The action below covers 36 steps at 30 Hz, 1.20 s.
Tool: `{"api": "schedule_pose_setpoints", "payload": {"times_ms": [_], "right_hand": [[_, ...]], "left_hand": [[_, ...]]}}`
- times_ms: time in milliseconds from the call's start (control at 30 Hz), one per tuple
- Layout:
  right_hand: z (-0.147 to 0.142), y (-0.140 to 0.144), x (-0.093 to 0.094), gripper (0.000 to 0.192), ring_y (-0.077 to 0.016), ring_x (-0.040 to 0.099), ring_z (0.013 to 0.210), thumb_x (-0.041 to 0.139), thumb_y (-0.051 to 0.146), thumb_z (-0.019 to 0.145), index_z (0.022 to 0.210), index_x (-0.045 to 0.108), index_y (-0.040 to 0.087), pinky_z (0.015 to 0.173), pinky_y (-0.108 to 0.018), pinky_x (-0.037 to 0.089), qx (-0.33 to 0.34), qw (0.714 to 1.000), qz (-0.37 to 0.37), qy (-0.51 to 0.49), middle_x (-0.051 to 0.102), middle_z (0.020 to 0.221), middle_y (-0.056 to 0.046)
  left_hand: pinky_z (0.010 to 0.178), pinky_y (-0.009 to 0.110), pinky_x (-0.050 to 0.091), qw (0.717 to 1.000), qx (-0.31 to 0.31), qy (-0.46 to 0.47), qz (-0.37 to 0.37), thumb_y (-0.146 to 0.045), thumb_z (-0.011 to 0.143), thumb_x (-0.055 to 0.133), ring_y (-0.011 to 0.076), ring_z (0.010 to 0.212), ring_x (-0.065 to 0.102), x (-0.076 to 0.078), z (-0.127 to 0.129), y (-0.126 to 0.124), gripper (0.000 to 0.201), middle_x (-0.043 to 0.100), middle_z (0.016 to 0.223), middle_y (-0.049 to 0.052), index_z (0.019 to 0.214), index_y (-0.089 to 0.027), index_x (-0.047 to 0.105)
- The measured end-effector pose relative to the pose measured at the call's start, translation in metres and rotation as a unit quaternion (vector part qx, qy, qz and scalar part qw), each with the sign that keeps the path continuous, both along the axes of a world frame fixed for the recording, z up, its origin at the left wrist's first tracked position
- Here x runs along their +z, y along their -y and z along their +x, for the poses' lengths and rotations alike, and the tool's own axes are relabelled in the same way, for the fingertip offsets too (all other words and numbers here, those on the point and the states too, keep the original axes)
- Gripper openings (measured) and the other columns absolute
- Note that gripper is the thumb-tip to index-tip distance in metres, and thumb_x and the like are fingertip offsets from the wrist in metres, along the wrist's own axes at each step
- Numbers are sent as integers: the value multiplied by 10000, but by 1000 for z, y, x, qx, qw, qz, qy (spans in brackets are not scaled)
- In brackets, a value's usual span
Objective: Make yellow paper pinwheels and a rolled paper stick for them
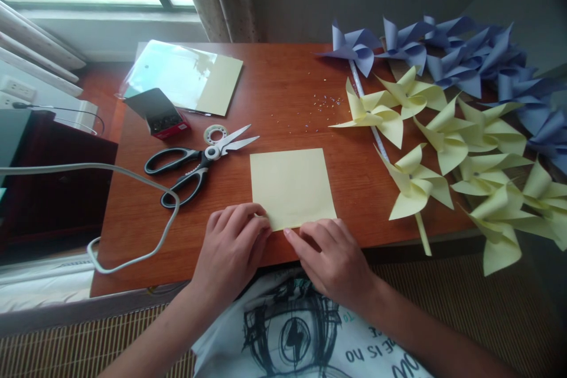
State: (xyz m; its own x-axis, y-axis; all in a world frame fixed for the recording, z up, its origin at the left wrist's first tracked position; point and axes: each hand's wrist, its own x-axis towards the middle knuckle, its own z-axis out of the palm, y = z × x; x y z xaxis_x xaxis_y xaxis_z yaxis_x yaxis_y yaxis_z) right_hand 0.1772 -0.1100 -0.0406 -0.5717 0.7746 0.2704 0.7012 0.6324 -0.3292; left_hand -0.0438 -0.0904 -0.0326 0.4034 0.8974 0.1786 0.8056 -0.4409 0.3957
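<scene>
A pale yellow sheet of paper [292, 186] lies flat on the wooden table in front of me. At its near left corner, my left hand [234, 242] is closed, fingers curled and pinching the edge. My right hand [334, 254] is closed too, with bent fingers at the near right part of the same edge. The near corners are partly hidden by the fingers. To the left of the sheet lie black-handled scissors [208, 156] with their blades apart, next to a small roll of tape [215, 134].
An open small box [170, 127] and a plastic-sleeved pack of paper [186, 80] lie at the back left. A white cable [166, 230] loops over the left edge. Yellow pinwheels [416, 180] and purple pinwheels [456, 68] crowd the right. Tiny scraps [328, 103] dot the middle.
</scene>
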Motion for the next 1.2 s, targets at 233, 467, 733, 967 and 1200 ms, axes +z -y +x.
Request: {"api": "schedule_pose_setpoints", "payload": {"times_ms": [233, 467, 733, 967, 1200], "right_hand": [[-4, -4, -3, 302, -217, 558, 896, 586, 160, 963, 1255, 666, 162, 783, -366, 432, 7, 1000, -5, 14, 677, 971, -92], [-4, -6, -2, 324, -219, 546, 879, 585, 171, 963, 1279, 655, 147, 768, -371, 417, 3, 1000, -18, 8, 674, 957, -87], [-4, -5, -2, 313, -230, 545, 891, 574, 185, 967, 1264, 658, 131, 786, -379, 412, 5, 999, -41, -10, 675, 973, -91], [-4, -7, -3, 355, -237, 539, 889, 566, 169, 960, 1303, 640, 117, 783, -388, 418, 13, 999, -47, -22, 670, 969, -96], [-3, -7, -1, 343, -237, 531, 878, 568, 163, 953, 1283, 652, 117, 778, -389, 424, 13, 999, -47, -20, 661, 956, -97]], "left_hand": [[816, 383, 397, 1000, -1, -1, 12, -191, 965, 560, 214, 904, 597, 0, 0, -3, 99, 696, 1024, 58, 938, -202, 655], [897, 434, 428, 995, -45, -40, 74, -143, 926, 614, 276, 1052, 647, 4, -3, 11, 247, 724, 1199, 109, 1168, -165, 660], [1051, 541, 370, 996, -29, -78, 33, -398, 942, 607, 381, 1342, 508, 1, 11, 48, 528, 522, 1491, 204, 1401, -139, 563], [1105, 525, 336, 994, -26, -100, 30, -450, 957, 570, 355, 1370, 492, -6, 5, 46, 562, 504, 1515, 175, 1440, -168, 529], [1137, 527, 307, 991, -46, -120, 28, -484, 957, 564, 341, 1371, 492, -5, -6, 42, 590, 492, 1527, 159, 1464, -188, 506]]}}
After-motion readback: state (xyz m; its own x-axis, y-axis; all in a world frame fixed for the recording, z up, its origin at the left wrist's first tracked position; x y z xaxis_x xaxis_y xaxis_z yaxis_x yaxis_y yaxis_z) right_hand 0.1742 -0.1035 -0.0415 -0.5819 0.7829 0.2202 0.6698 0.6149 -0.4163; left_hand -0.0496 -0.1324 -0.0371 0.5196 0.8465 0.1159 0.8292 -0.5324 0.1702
